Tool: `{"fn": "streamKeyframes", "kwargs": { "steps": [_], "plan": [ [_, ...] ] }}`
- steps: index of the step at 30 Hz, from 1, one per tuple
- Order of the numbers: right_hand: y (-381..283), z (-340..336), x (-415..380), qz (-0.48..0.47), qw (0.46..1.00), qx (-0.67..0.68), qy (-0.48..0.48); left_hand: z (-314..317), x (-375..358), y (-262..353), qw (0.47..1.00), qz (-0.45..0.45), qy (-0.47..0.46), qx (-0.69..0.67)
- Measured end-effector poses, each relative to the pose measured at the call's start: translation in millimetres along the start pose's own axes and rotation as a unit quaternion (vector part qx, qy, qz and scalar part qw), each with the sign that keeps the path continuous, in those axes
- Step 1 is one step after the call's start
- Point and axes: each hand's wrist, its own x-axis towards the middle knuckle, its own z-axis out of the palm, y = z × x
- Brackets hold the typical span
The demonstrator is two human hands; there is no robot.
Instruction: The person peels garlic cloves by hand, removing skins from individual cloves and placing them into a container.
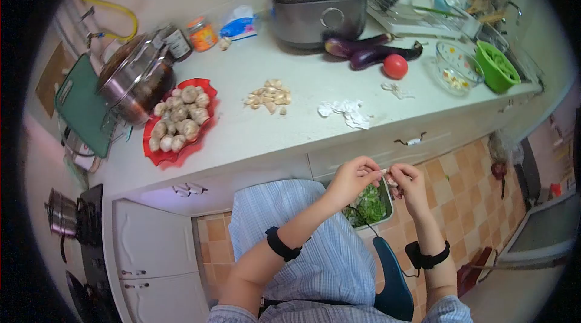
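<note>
My left hand (354, 182) and my right hand (409, 189) meet in front of the counter edge, fingertips pinched together. Between them is a small pale garlic clove (384, 172), partly hidden by the fingers. Right below, a bin (387, 217) holds green leafy scraps (370, 203). On the counter ahead lies a pile of loose garlic cloves (270, 94). To its left, whole garlic bulbs (181, 111) fill a red scalloped plate (208, 88). Crumpled white tissue (345, 112) rests near the counter's front edge, with garlic skins (396, 89) to its right.
A grey rice cooker (316, 11) stands against the wall. Near it are eggplants (381, 55), a tomato (395, 66), a glass bowl (458, 69) and a green basket (497, 68). A steel pot (138, 84) is at the left; drawer handles (411, 140) stick out below the counter.
</note>
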Motion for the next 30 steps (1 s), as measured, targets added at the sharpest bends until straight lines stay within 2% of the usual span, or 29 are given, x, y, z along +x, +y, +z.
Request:
{"fn": "streamKeyframes", "kwargs": {
  "steps": [1, 3, 5, 7, 9, 10, 12, 13, 15, 16, 18, 20, 22, 24, 25, 27, 28, 30],
  "plan": [
    [-1.5, 2.5, 0.1, 0.012, 0.999, 0.047, 0.017, -5.4, -1.5, 5.6, 1.0, 0.009, 0.009, 0.0],
    [-8.3, 7.5, -1.2, -0.002, 0.999, 0.038, 0.019, -24.7, -4.5, 21.2, 0.984, 0.053, 0.138, 0.097],
    [-8.8, 8.4, -2.7, 0.013, 0.999, -0.028, 0.034, -52.4, -13.2, 44.6, 0.911, 0.181, 0.27, 0.254],
    [-8.7, 9.0, -4.5, 0.013, 0.999, -0.03, 0.004, -85.5, -18.7, 57.6, 0.846, 0.223, 0.329, 0.355],
    [-6.1, 11.5, -3.5, 0.034, 0.999, -0.006, -0.037, -119.2, -23.8, 66.0, 0.795, 0.185, 0.372, 0.441],
    [-9.7, 14.5, -3.9, 0.046, 0.998, -0.014, -0.047, -134.8, -25.4, 68.5, 0.791, 0.192, 0.378, 0.441],
    [-18.0, 26.8, -3.5, 0.032, 0.998, -0.014, -0.047, -160.9, -27.7, 68.4, 0.724, 0.159, 0.362, 0.565],
    [-22.1, 30.7, -2.9, 0.024, 0.999, -0.013, -0.043, -171.0, -28.1, 62.8, 0.723, 0.165, 0.365, 0.562],
    [-30.3, 32.8, 1.0, -0.003, 0.998, -0.029, -0.051, -179.1, -28.8, 60.7, 0.611, 0.298, 0.407, 0.61],
    [-34.8, 34.3, 2.1, -0.016, 0.997, -0.049, -0.06, -176.0, -30.6, 61.9, 0.61, 0.303, 0.408, 0.608],
    [-38.0, 38.1, 2.2, -0.028, 0.995, -0.069, -0.068, -161.0, -38.5, 61.1, 0.637, 0.262, 0.477, 0.545],
    [-39.6, 41.4, 4.0, -0.038, 0.993, -0.095, -0.066, -131.1, -46.4, 58.1, 0.789, 0.204, 0.405, 0.414],
    [-38.9, 45.7, 7.0, -0.043, 0.988, -0.133, -0.071, -94.6, -50.1, 45.2, 0.905, 0.114, 0.241, 0.332],
    [-36.8, 48.5, 9.6, -0.046, 0.981, -0.172, -0.077, -58.1, -45.3, 21.4, 0.926, 0.144, 0.165, 0.308],
    [-34.8, 48.9, 9.6, -0.056, 0.98, -0.172, -0.08, -43.1, -45.3, 24.7, 0.927, 0.145, 0.168, 0.303],
    [-34.2, 48.1, 10.9, -0.063, 0.979, -0.176, -0.078, -19.5, -45.0, 31.6, 0.976, 0.124, 0.1, 0.147],
    [-33.7, 48.4, 10.8, -0.102, 0.978, -0.17, -0.07, -20.2, -38.6, 25.8, 0.977, 0.123, 0.095, 0.143],
    [-44.2, 54.9, 1.5, -0.14, 0.973, -0.178, -0.043, -21.0, -24.6, 14.1, 0.991, 0.078, 0.076, -0.078]
  ]
}}
